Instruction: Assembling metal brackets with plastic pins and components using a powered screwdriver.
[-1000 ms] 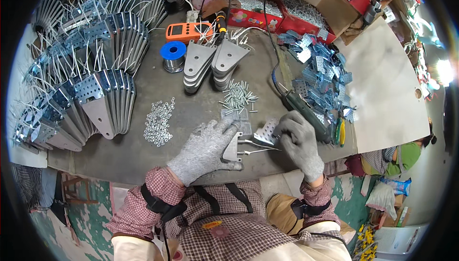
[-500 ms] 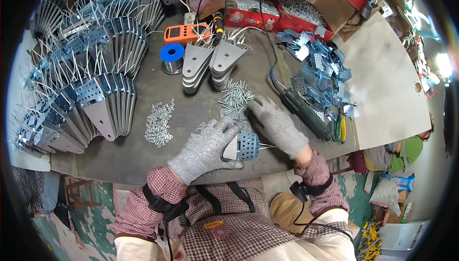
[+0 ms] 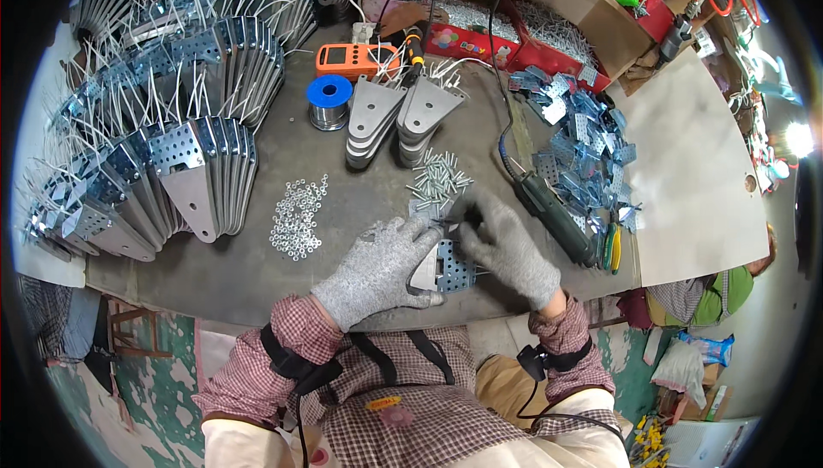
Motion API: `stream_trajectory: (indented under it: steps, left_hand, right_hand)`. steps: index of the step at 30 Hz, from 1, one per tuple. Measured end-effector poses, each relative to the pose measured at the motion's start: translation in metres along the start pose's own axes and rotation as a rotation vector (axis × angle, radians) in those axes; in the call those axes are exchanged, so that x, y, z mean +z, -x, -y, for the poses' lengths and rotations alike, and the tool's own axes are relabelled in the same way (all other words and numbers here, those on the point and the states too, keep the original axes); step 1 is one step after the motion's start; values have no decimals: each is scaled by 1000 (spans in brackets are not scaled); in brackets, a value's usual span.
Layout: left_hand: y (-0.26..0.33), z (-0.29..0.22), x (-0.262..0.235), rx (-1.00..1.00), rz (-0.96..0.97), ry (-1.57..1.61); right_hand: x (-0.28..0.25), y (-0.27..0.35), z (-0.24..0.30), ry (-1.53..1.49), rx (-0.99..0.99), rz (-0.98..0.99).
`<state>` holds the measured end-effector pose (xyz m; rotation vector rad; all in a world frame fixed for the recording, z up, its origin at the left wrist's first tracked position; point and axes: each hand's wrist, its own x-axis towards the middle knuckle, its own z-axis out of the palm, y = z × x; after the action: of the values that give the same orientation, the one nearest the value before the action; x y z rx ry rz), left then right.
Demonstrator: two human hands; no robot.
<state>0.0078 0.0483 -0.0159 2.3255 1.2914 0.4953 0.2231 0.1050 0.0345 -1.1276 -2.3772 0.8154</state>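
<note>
My left hand (image 3: 383,267), in a grey knit glove, is closed around a tapered grey metal plate (image 3: 424,273) near the table's front edge. A perforated metal bracket (image 3: 456,267) sits at the plate's right end, with a white wire beside it. My right hand (image 3: 504,245), also gloved, hovers over the bracket with thumb and fingers pinched near my left fingertips; whatever is in the pinch is too small to make out. Just beyond the hands lies a heap of screws (image 3: 440,178). Small nuts (image 3: 297,218) are spread out to the left.
Finished-looking stacks of plates with brackets and wires (image 3: 184,177) crowd the left. Behind are two plate stacks (image 3: 370,121), a solder spool (image 3: 329,101) and an orange meter (image 3: 356,60). A dark green power tool (image 3: 555,218), pliers (image 3: 612,248) and loose brackets (image 3: 583,142) lie right.
My right hand has come back from the edge of the screw heap toward the bracket, its fingers now pinched. The left hand keeps its hold on the plate. The whole view has shifted slightly.
</note>
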Motion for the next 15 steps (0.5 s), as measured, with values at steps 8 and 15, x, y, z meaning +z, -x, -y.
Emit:
stream_trajectory:
  steps: [8,15]
  left_hand:
    - [2,2,2,-8,12,-30]
    - [1,-2,0,3,-43,-15]
  right_hand:
    - [30,17,5,139,-177,-66]
    - [-1,2,-9,321,-135,-104]
